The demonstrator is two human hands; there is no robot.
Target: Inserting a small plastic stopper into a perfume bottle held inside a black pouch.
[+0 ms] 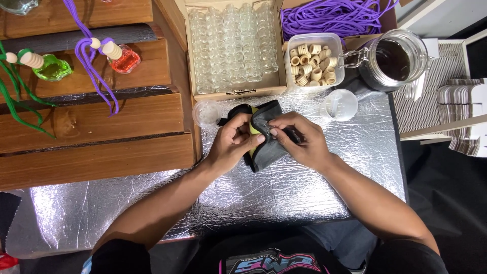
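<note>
Black pouch (264, 144) in both hands' grip, left hand (231, 142), right hand (302, 142), two scent bottles (124, 60) nearby

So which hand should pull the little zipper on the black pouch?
Probably the right hand: its fingertips already pinch at the black pouch edge, while the left hand grips and steadies it.

Your open room is the foil tabletop (304, 193) below and to both sides of your hands, bare down to the near edge. Ahead it's crowded: box of small glass bottles (233, 48), tub of wooden caps (314, 61), glass jar (395, 58), two clear cups (207, 112) (340, 105). To the left, the wooden crate (91, 127) walls off the tabletop. To the right, the tabletop edge drops off.
</note>
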